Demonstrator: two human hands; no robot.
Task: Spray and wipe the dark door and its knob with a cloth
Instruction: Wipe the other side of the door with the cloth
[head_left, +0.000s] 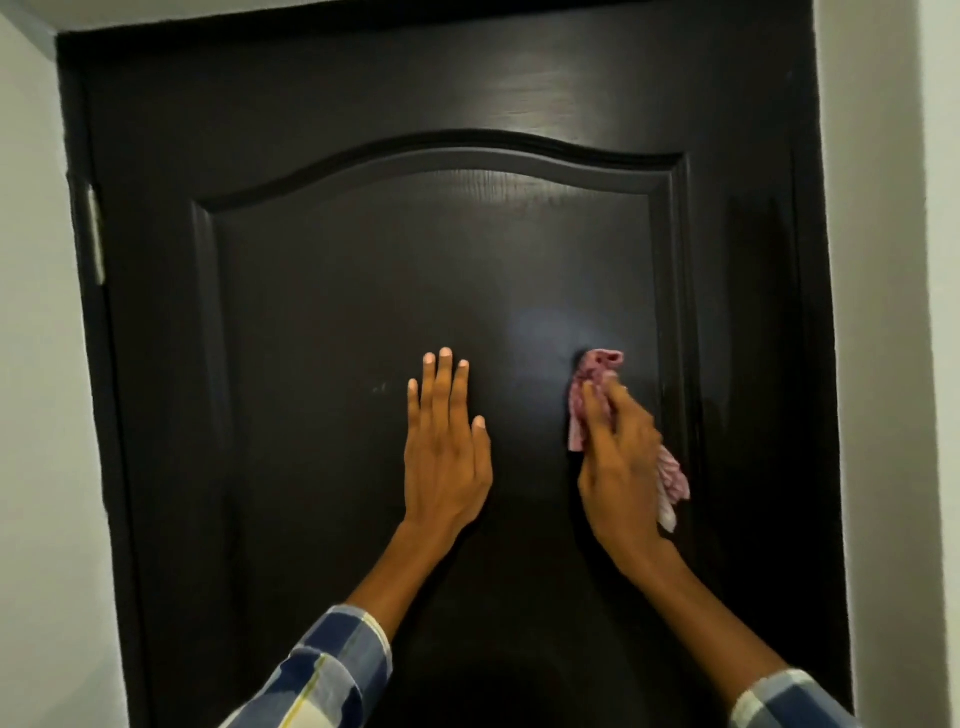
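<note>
The dark door (363, 270) fills the view, with an arched raised panel in its upper half. My left hand (445, 441) lies flat against the panel, fingers straight and pointing up, holding nothing. My right hand (621, 457) presses a bunched pink-and-white cloth (592, 374) against the panel near its right moulding. Part of the cloth hangs out below my palm. The knob and a spray bottle are not in view.
White walls (883, 312) flank the black door frame (815, 260) on both sides. A metal hinge (96, 234) sits on the door's left edge. Plaid sleeves cover both forearms at the bottom of the view.
</note>
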